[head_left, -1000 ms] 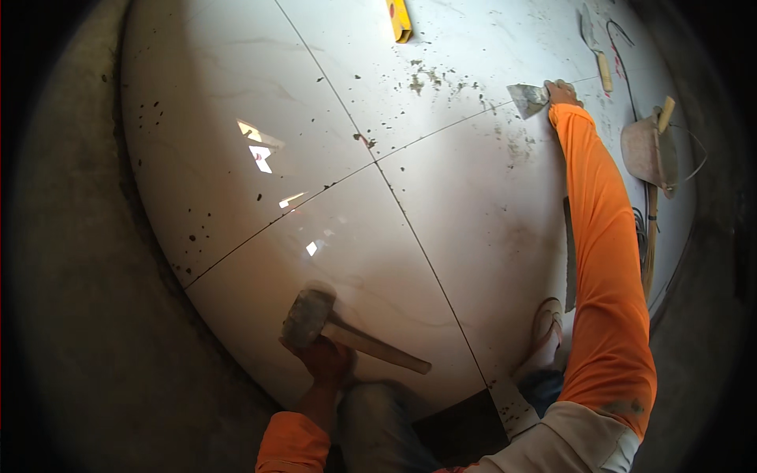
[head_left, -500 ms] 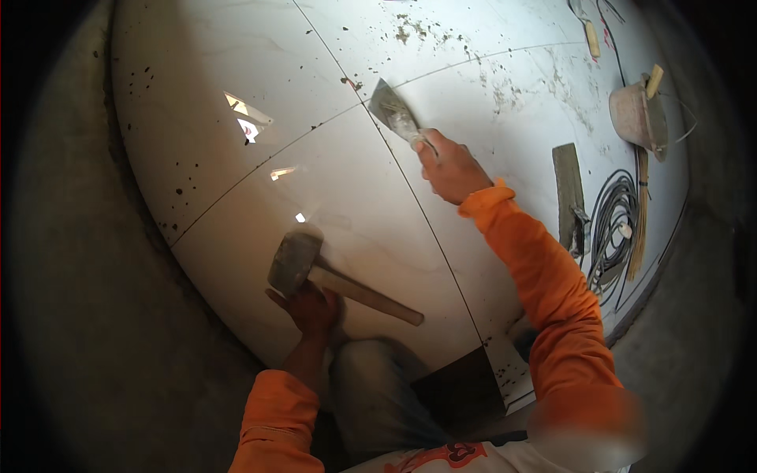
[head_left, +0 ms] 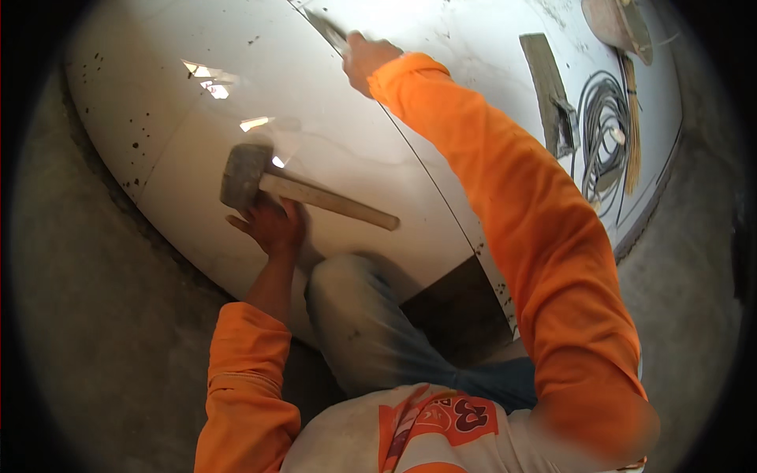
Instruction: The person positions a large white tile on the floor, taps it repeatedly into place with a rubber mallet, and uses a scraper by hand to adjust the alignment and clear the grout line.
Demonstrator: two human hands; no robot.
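My right hand (head_left: 369,63) is closed round the handle of a putty knife (head_left: 325,30). Its flat metal blade points away from me and lies along a dark joint between large glossy white tiles (head_left: 347,150), near the upper edge of the picture. Fingers apart, my left hand (head_left: 272,225) leans on the tile just below the head of a mallet (head_left: 246,175). That mallet lies on its side, its dark head to the left and its wooden handle reaching right. Some of my left fingers are partly hidden beside the mallet.
At the right lie a flat grey bar (head_left: 544,79), a coil of grey cable (head_left: 603,130) and a bundle of thin sticks (head_left: 632,134). A bucket (head_left: 615,24) stands beyond them. Near my knee (head_left: 347,296) is a dark gap (head_left: 465,311) in the tiling. Crumbs dot the tiles.
The view has tipped back toward my body, so the floor things sit higher in the picture. The putty knife's blade now appears narrower, turned more along the joint. The mallet stays beside my left hand.
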